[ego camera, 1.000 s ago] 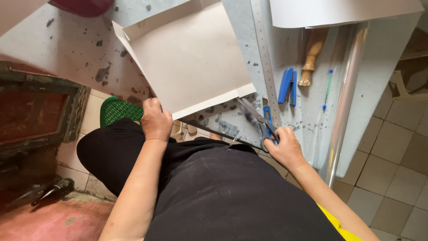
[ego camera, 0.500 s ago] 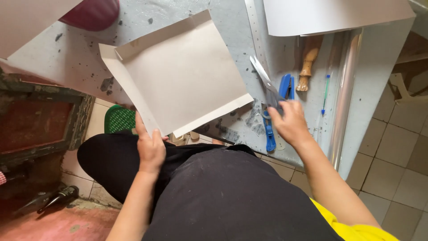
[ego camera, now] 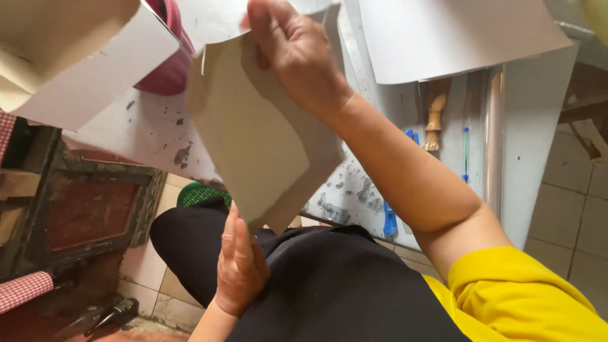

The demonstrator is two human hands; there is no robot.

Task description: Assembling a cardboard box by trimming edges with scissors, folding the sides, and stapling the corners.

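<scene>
Our right hand (ego camera: 294, 54) pinches the grey card (ego camera: 259, 142) at its top edge — fingers clamped. Our left hand (ego camera: 239, 263) touches its bottom corner, fingers together. The card hides most of the counter (ego camera: 152, 130) — blue scissors (ego camera: 390, 223) barely show.

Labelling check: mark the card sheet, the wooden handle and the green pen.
card sheet (ego camera: 253, 145), head view, middle of its beige face.
wooden handle (ego camera: 434, 117), head view, mid-shaft on the table.
green pen (ego camera: 465, 155), head view, middle of its barrel.
</scene>
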